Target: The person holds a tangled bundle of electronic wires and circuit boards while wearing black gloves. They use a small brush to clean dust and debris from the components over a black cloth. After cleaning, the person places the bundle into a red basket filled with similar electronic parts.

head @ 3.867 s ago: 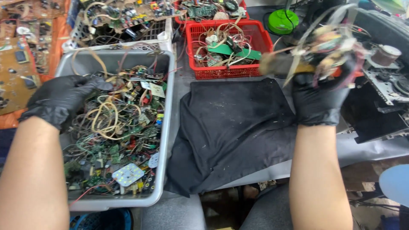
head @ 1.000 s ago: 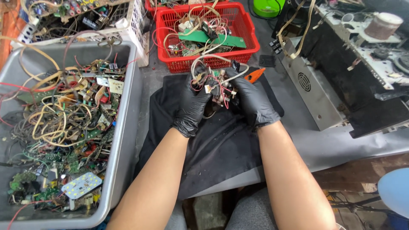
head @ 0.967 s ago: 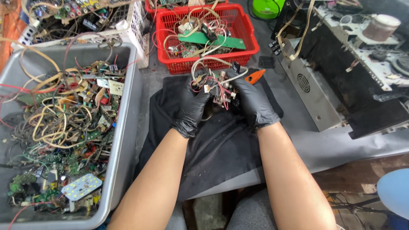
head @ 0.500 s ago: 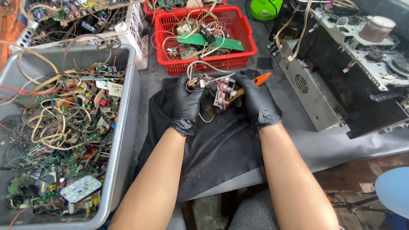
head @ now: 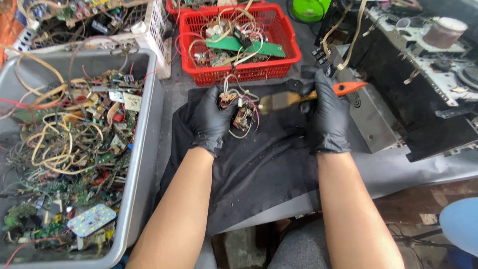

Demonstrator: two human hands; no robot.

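The left hand (head: 213, 119) pinched a small wired circuit board (head: 242, 113) over the black cloth (head: 259, 169); the right hand (head: 327, 115), closed around an orange-handled brush (head: 303, 95), hovered just beside it. The board looked light, stiff and snaggy, best gripped by its edges.

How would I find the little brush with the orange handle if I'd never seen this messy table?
Start at the black cloth below the red basket. Above the cloth's right part, the right hand in a black glove grips the brush. It alone has a bright orange handle and tan bristles, pointing left toward the wired board.
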